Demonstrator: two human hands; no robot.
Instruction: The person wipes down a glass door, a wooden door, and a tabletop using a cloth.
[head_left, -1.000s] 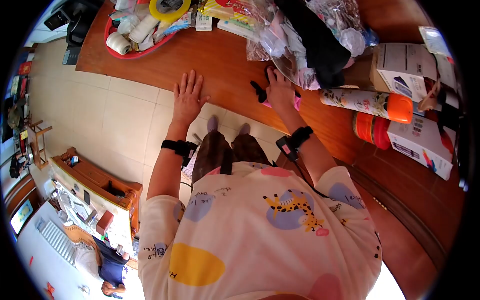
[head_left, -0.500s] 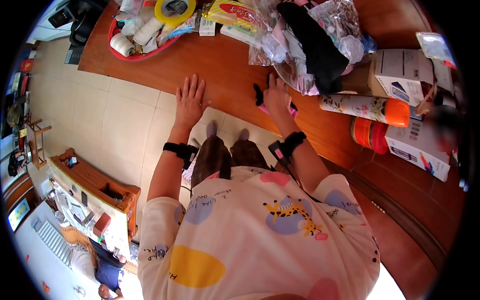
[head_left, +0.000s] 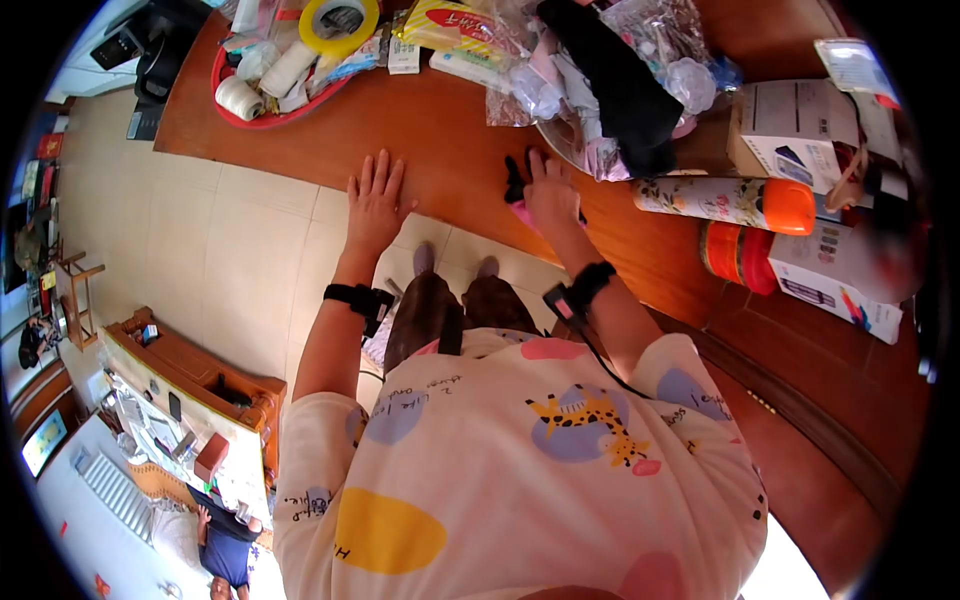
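My left hand (head_left: 376, 205) lies flat with its fingers spread on the front edge of the brown wooden table (head_left: 300, 155). It holds nothing. My right hand (head_left: 551, 195) rests palm down on a small black and pink cloth item (head_left: 516, 190) near the same edge. Its fingers point away from me, and the item shows on both sides of the hand. Whether the fingers grip the item is hidden. Just beyond my right hand lies a heap of clear plastic bags with a black cloth (head_left: 620, 90) on top.
A red basket (head_left: 268, 122) with thread spools and yellow tape stands back left. At the right are a spray can (head_left: 700, 198) with an orange cap, red ribbon rolls (head_left: 738, 256) and white boxes (head_left: 800, 125). Another person (head_left: 224, 552) is far off, lower left.
My right hand has shifted slightly along the table edge, and the black and pink item now sits a little differently under it. My left hand stays flat in place.
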